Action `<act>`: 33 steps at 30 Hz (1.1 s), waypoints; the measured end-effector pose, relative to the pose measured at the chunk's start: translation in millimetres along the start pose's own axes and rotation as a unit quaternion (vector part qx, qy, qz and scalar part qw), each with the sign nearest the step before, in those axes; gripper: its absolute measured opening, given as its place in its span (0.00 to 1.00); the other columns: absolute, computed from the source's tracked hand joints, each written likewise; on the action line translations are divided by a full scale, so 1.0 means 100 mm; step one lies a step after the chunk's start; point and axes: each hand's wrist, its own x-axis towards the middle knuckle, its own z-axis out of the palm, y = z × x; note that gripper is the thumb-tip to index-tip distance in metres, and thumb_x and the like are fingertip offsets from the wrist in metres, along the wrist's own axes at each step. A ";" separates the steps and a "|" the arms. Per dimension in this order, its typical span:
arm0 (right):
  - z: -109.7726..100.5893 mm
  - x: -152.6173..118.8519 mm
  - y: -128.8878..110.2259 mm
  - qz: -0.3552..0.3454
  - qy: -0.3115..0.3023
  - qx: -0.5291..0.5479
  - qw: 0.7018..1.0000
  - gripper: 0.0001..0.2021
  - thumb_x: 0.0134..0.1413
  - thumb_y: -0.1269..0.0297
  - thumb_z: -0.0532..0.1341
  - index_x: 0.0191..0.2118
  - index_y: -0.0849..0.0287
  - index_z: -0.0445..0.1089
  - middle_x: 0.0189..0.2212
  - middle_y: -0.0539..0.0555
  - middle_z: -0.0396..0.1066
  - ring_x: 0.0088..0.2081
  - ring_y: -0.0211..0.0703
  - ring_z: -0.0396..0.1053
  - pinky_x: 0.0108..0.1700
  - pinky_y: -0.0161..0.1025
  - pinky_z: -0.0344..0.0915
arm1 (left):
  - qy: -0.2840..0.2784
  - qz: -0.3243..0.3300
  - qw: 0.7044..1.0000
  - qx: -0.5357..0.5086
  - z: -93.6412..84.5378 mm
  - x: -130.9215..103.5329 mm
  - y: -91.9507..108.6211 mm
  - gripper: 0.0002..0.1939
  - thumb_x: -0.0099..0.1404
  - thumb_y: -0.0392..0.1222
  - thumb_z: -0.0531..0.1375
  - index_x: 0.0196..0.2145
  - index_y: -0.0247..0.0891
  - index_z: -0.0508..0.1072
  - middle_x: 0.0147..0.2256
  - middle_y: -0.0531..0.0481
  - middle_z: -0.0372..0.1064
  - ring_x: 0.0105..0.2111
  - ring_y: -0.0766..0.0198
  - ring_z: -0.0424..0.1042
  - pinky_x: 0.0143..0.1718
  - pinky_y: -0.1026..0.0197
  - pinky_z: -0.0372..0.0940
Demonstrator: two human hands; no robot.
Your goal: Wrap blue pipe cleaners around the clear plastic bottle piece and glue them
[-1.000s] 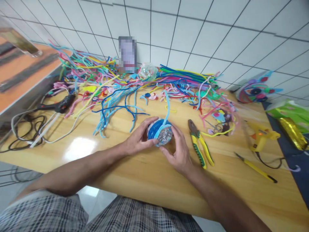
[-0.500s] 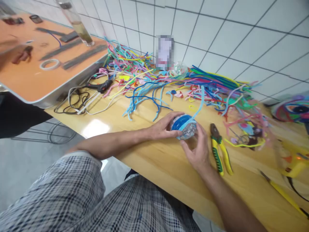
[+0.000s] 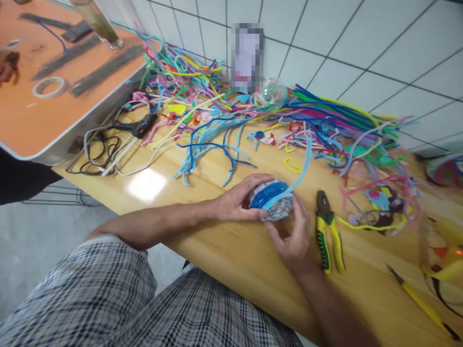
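Observation:
A clear, crinkled round object (image 3: 280,210) wrapped with dark blue bands is held just above the wooden table (image 3: 217,246). My left hand (image 3: 242,200) grips its left side, thumb along the lower edge. At its right side, my right hand (image 3: 294,236) holds it between thumb and fingers. A light blue fuzzy stem (image 3: 306,166) runs across the object and sticks out up and to the right. Pliers with green and yellow handles (image 3: 330,236) lie right of my right hand.
Colourful fuzzy stems (image 3: 202,77) pile along the tiled wall, beside a clear ball (image 3: 270,94) and a pixelated phone-like object (image 3: 248,58). A black glue gun (image 3: 137,126) with cables lies left. At right are a yellow-handled tool (image 3: 421,299) and a yellow device (image 3: 446,241).
The view has shifted a little. The round object has tilted slightly in my hands, showing more of its clear left end. Both hands keep their hold.

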 end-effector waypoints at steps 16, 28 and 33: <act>0.12 0.04 0.06 -0.033 -0.002 -0.015 0.999 0.45 0.70 0.57 0.67 0.82 0.55 0.42 0.75 0.71 0.61 0.77 0.65 0.62 0.74 0.71 0.67 | 0.025 -0.043 0.999 -0.016 0.02 0.04 -0.03 0.45 0.69 0.63 0.70 0.74 0.39 0.63 0.70 0.33 0.67 0.70 0.41 0.70 0.74 0.38 0.64; 0.05 0.01 -0.06 -0.020 -0.020 -0.034 0.999 0.47 0.71 0.56 0.66 0.83 0.53 0.37 0.75 0.70 0.62 0.76 0.64 0.63 0.72 0.70 0.71 | 0.007 -0.052 0.998 -0.020 -0.01 -0.04 0.01 0.44 0.70 0.60 0.71 0.76 0.44 0.61 0.73 0.34 0.63 0.73 0.39 0.65 0.76 0.35 0.61; 0.06 0.01 -0.05 -0.019 -0.022 -0.017 0.999 0.48 0.70 0.57 0.67 0.83 0.53 0.37 0.77 0.69 0.60 0.77 0.65 0.62 0.74 0.70 0.68 | 0.008 -0.058 0.998 -0.030 -0.02 -0.06 0.00 0.44 0.71 0.59 0.71 0.76 0.44 0.61 0.73 0.34 0.61 0.74 0.39 0.64 0.77 0.34 0.60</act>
